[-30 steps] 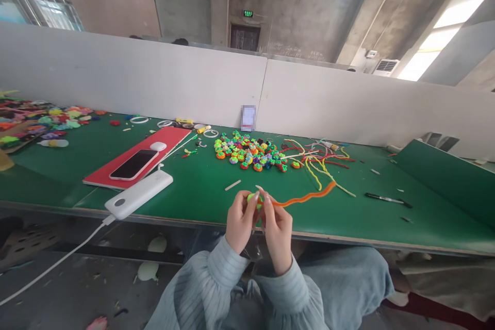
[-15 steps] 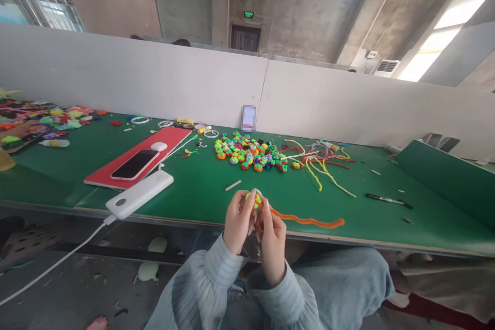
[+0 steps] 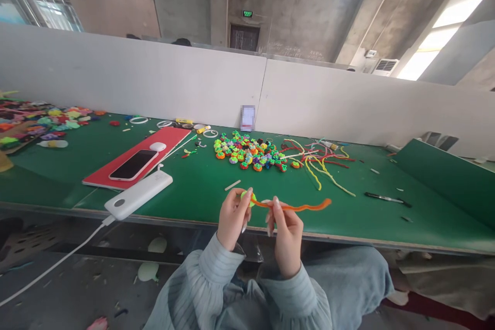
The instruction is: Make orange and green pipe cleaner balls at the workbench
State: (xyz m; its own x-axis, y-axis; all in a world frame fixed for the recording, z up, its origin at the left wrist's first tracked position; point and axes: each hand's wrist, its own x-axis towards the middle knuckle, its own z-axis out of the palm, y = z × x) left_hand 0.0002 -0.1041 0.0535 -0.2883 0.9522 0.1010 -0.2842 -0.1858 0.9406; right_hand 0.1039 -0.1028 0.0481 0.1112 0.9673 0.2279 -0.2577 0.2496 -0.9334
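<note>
My left hand (image 3: 233, 217) is closed, pinching a small yellow-green fuzzy piece (image 3: 252, 199) that its fingers partly cover. From that piece an orange pipe cleaner (image 3: 309, 208) runs to the right. My right hand (image 3: 285, 232) is closed on the pipe cleaner along its length, between thumb and fingers, and the free end sticks out past it with a slight wave. Both hands are above the table's front edge, a short gap apart. Beyond them lies a pile of small colourful fuzzy pieces (image 3: 247, 152), many with green tops.
Loose pipe cleaners (image 3: 323, 165) lie right of the pile, and a black pen (image 3: 388, 199) farther right. At left are a red folder (image 3: 96, 176), a phone (image 3: 133, 165) and a white power bank (image 3: 139, 196) with a cable. A white partition (image 3: 174, 80) stands behind the green table.
My right hand has moved right, away from my left hand, sliding or pulling along the orange pipe cleaner. A stretch of it now shows between the hands, and its free end is higher.
</note>
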